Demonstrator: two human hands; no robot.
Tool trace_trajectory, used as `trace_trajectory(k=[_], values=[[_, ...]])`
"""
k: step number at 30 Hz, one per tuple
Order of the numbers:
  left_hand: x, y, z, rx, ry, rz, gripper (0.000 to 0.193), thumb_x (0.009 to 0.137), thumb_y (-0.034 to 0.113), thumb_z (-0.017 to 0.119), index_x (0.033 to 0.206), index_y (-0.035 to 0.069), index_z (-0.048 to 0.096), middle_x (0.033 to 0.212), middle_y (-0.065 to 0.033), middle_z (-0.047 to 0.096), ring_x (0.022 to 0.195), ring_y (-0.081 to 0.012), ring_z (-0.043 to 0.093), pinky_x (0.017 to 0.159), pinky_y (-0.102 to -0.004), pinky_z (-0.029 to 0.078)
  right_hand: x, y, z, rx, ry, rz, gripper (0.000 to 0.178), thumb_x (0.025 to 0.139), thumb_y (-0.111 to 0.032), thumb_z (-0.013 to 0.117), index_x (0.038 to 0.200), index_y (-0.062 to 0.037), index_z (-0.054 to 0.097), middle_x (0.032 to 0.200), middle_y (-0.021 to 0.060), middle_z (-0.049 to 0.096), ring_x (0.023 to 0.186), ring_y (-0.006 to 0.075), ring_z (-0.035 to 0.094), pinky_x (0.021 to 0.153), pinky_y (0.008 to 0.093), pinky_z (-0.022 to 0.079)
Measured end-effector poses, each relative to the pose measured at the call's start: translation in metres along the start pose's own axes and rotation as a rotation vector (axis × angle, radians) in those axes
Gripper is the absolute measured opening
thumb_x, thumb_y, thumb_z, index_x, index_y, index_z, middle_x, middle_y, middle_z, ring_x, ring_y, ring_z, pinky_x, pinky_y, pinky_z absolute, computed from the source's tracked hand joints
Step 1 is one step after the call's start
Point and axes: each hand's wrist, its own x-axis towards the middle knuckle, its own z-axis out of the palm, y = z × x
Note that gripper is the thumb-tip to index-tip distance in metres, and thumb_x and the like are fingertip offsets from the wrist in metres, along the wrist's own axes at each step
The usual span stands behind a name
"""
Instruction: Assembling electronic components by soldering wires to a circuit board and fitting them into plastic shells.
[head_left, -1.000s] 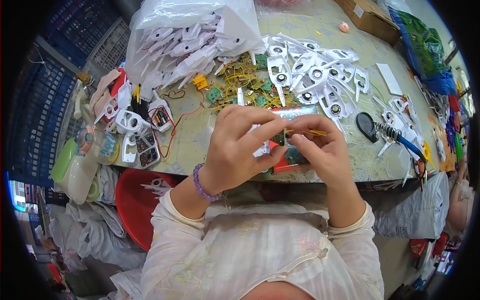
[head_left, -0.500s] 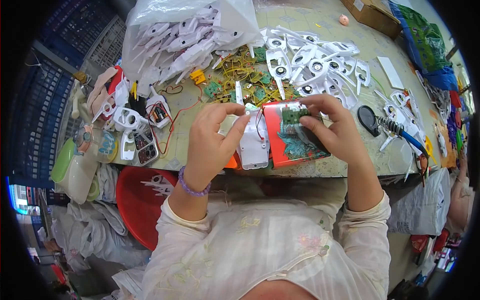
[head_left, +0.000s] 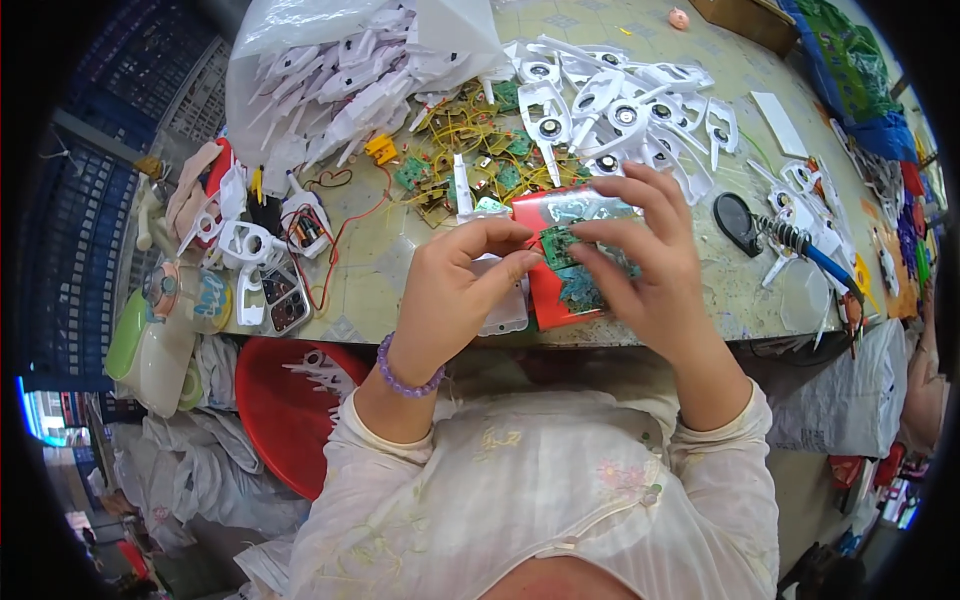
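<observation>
A small green circuit board (head_left: pixel 557 246) is up over a red book-like thing with a teal picture (head_left: pixel 546 297). My right hand (head_left: pixel 655 275) grips the board's right edge between thumb and forefinger, its other fingers lifted and spread. At the board's left edge, my left hand (head_left: pixel 455 290) pinches a thin dark wire (head_left: pixel 533 243) by its end. Below the left hand lies a white plastic housing (head_left: pixel 505 312), mostly covered by the fingers. A purple bead bracelet (head_left: pixel 408 372) circles my left wrist.
Boards with yellow wires (head_left: pixel 480 145) lie beyond my hands, beside white plastic frames (head_left: pixel 625 115). A clear bag of white parts (head_left: pixel 350 75) stands at the far left. On the right is a blue-handled soldering iron (head_left: pixel 825 268); a red basin (head_left: pixel 270 400) sits below the table edge.
My right hand has brought the circuit board left and nearer. My left hand has moved right to meet it, now pinching a wire beside the board and covering more of the housing.
</observation>
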Motion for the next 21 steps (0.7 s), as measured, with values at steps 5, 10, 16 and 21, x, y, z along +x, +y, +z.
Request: trace_trajectory(k=[5,10,16,21], values=[[0.000,-0.004,0.001,0.048,-0.017,0.028,0.016,0.080,0.007,0.069,0.093,-0.001,0.068,0.080,-0.0089,0.069,0.072,-0.0135,0.065,0.067,-0.0267,0.049,0.005,-0.015,0.009,0.012,-0.048,0.039,0.017,0.071,-0.008,0.074,0.087,-0.0094,0.067,0.118,0.0097,0.058,0.121,0.0361,0.043,0.100,0.0488,0.032],[-0.003,-0.008,-0.003,0.066,0.003,-0.028,0.015,0.080,0.009,0.069,0.093,0.001,0.070,0.081,-0.0106,0.070,0.071,-0.0166,0.065,0.066,-0.0282,0.048,-0.003,-0.017,0.009,0.014,-0.069,0.084,0.015,0.071,-0.008,0.074,0.084,-0.0100,0.066,0.120,0.0089,0.057,0.123,0.0367,0.041,0.103,0.0518,0.028],[-0.003,-0.006,-0.003,0.032,-0.013,-0.030,0.019,0.079,0.012,0.071,0.096,0.004,0.070,0.084,-0.0089,0.070,0.078,-0.0173,0.065,0.076,-0.0296,0.045,-0.027,-0.024,0.006,-0.113,-0.015,-0.028,0.010,0.071,-0.012,0.071,0.078,-0.0120,0.065,0.124,0.0067,0.055,0.126,0.0358,0.039,0.108,0.0596,0.014],[0.001,0.000,-0.009,0.259,-0.241,0.203,0.013,0.075,0.014,0.072,0.087,0.009,0.071,0.080,-0.0054,0.068,0.075,-0.0203,0.061,0.074,-0.0328,0.041,-0.029,-0.020,0.009,-0.090,-0.003,-0.009,0.010,0.071,-0.011,0.069,0.080,-0.0118,0.066,0.124,0.0070,0.055,0.127,0.0359,0.038,0.109,0.0584,0.013]])
